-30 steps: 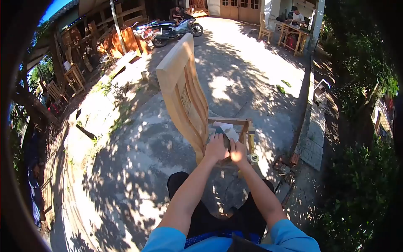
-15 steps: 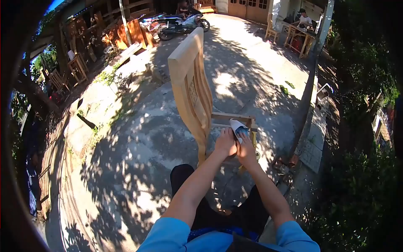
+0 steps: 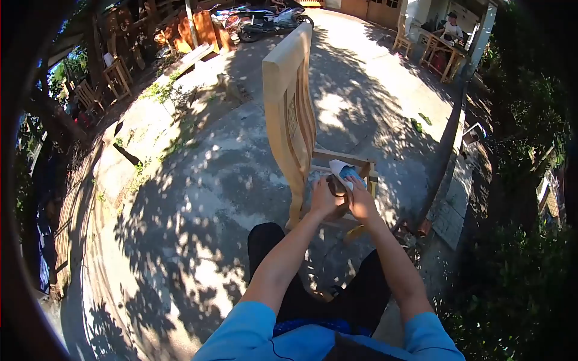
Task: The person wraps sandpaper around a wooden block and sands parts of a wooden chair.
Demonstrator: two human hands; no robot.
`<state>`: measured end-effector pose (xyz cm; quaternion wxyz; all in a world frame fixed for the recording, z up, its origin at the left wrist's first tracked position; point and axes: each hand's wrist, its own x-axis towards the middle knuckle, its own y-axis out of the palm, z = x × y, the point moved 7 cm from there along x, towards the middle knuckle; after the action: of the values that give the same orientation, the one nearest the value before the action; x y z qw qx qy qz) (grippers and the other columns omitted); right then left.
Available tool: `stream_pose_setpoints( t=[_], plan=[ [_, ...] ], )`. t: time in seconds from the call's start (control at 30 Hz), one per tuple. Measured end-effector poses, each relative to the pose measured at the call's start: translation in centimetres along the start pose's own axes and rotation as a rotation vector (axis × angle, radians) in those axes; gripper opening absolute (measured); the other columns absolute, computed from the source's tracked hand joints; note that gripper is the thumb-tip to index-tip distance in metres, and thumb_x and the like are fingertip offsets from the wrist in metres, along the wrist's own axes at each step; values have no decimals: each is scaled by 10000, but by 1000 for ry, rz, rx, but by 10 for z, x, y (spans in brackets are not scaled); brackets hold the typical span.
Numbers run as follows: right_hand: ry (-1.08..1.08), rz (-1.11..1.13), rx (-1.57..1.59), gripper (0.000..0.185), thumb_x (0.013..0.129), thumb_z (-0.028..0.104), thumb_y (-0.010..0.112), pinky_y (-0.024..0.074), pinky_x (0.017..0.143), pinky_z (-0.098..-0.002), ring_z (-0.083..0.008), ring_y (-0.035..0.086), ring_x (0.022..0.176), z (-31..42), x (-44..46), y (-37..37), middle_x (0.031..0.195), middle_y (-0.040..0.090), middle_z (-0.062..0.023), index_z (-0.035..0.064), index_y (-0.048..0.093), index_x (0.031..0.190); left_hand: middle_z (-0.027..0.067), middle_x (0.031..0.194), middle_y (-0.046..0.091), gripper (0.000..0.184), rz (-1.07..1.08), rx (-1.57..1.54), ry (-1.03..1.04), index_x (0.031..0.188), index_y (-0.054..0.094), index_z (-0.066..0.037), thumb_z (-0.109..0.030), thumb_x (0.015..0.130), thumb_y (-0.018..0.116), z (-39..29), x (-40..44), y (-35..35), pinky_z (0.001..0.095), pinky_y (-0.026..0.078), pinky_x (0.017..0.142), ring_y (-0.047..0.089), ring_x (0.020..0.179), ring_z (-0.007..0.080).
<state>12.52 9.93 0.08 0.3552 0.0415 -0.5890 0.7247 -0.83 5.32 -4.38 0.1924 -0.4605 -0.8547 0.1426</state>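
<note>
A bare wooden chair (image 3: 280,114) stands side-on in front of me, with a tall curved back and an open seat frame. Over its seat, both my hands hold a curled sheet of sandpaper (image 3: 347,171), its back white with blue print. A dark brown part of it shows between the hands. My left hand (image 3: 323,198) grips the near left edge, fingers bent. My right hand (image 3: 363,203) has its fingers pressed over the blue printed part. My forearms and the sheet hide some of the seat frame.
Motorbikes (image 3: 274,27) and leaning wooden boards (image 3: 205,30) stand at the back left. At the back right a person (image 3: 451,28) is behind a wooden table (image 3: 442,57), beside another chair (image 3: 404,39). A concrete curb (image 3: 448,150) runs along the right.
My hands have drawn slightly apart, and the brown part of the sandpaper now shows between them. The whole view has shifted, so the chair appears further right and lower.
</note>
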Motion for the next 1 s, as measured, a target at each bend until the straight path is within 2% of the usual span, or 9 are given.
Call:
stream_pose_setpoints(
  t=[0.13, 0.2, 0.4, 0.5, 0.63, 0.73, 0.77, 0.87, 1.0],
  plan=[
    [183, 26, -55, 382, 1003, 162, 523, 406, 1127, -481, -417, 459, 1370, 8, 4, -2, 1422, 549, -243, -73, 583, 1298, 196, 1281, 564, 820, -81, 5, 58, 1339, 470, 8, -358, 713, 852, -1, 1, -2, 437, 445, 1061, 505, 1263, 385],
    [-33, 77, -109, 383, 1028, 188, 508, 427, 1107, -479, -402, 481, 1360, 19, 5, 8, 1433, 550, -214, -58, 584, 1311, 203, 1262, 575, 790, -62, 21, 27, 1316, 494, 5, -360, 712, 849, -9, -2, -5, 445, 456, 1039, 534, 1228, 383],
    [404, 80, -90, 420, 1036, 211, 484, 379, 1158, -452, -386, 423, 1415, 9, 3, -9, 1465, 524, -221, -55, 565, 1351, 207, 1249, 582, 754, -84, 99, 146, 1280, 552, -35, -328, 664, 873, -1, 2, -5, 465, 487, 981, 587, 1148, 388],
    [99, 37, -108, 414, 1010, 191, 485, 336, 1188, -449, -414, 432, 1407, 52, -1, 13, 1458, 524, -250, -66, 591, 1316, 205, 1215, 606, 735, -24, 120, 319, 1278, 565, -44, -312, 666, 871, 28, 7, 8, 463, 484, 982, 587, 1143, 390],
    [208, 116, -165, 441, 988, 177, 504, 325, 1195, -447, -385, 425, 1424, 9, 9, 5, 1479, 507, -245, -68, 564, 1350, 224, 1140, 625, 548, -127, 96, 181, 1236, 594, -36, -252, 772, 789, -14, -15, -18, 473, 482, 970, 583, 1120, 416],
    [3, 70, -240, 410, 1021, 179, 465, 360, 1168, -447, -373, 465, 1381, 48, -1, 17, 1454, 535, -219, -59, 568, 1338, 204, 1217, 585, 676, -34, 79, 418, 1271, 567, -36, -256, 701, 856, 4, -2, -2, 457, 480, 990, 571, 1150, 404],
    [15, 44, -128, 411, 1012, 189, 476, 363, 1163, -445, -376, 476, 1371, 41, 0, 11, 1445, 539, -229, -42, 579, 1336, 196, 1232, 588, 707, -76, 147, 182, 1282, 564, -46, -267, 685, 871, 23, -3, 3, 453, 478, 997, 573, 1162, 394],
    [342, 205, -307, 453, 998, 203, 491, 337, 1192, -425, -350, 445, 1417, -5, 2, -10, 1485, 511, -217, -4, 557, 1395, 234, 1177, 610, 434, -107, 103, 161, 1239, 603, -41, -193, 845, 702, -15, -23, -16, 462, 475, 996, 572, 1154, 417],
    [-15, 38, -334, 431, 980, 232, 523, 370, 1152, -460, -358, 511, 1349, 47, -16, 18, 1462, 540, -198, -16, 596, 1326, 210, 1251, 609, 724, -20, 13, 240, 1326, 551, -34, -297, 718, 842, 27, -3, 3, 461, 487, 989, 584, 1170, 400]
  ],
)
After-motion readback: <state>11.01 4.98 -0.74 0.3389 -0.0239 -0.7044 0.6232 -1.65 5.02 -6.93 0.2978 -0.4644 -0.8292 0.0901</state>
